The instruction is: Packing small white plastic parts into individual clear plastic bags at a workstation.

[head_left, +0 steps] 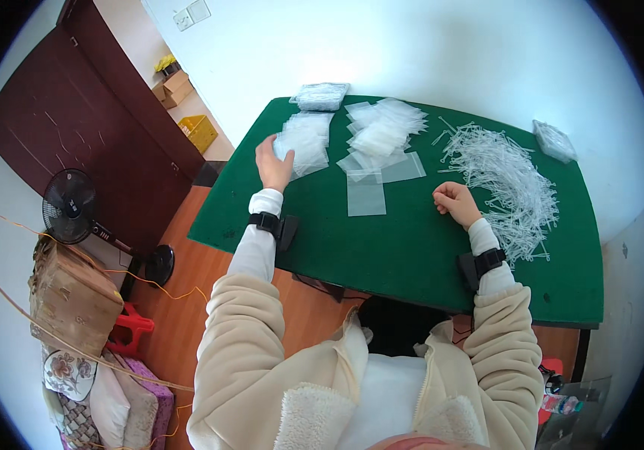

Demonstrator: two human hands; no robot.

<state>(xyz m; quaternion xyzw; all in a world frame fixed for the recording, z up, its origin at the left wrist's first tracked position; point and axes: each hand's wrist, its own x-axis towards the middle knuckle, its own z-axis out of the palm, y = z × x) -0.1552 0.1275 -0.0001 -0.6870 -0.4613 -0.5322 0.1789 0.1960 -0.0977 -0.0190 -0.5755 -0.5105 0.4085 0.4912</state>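
My left hand [274, 165] rests at the left edge of a loose stack of see-through plastic bags [308, 142], its thumb apart from the fingers. To the right lies a second, fanned-out pile of see-through bags [386, 129], with a single flat bag [367, 196] at its near end. My right hand [457, 202] is closed, fingertips and thumb drawn together; whatever may be between them is too small to make out. Just beyond and right of it spreads a large heap of thin, transparent plastic sticks [505, 184] with looped ends.
The green-covered table [314, 232] meets a white wall. A bundle of wrapped bags [320, 96] sits at its far left, another plastic packet [554, 141] at the far right. On the floor to the left stand a black fan [70, 206] and a cardboard box [74, 292].
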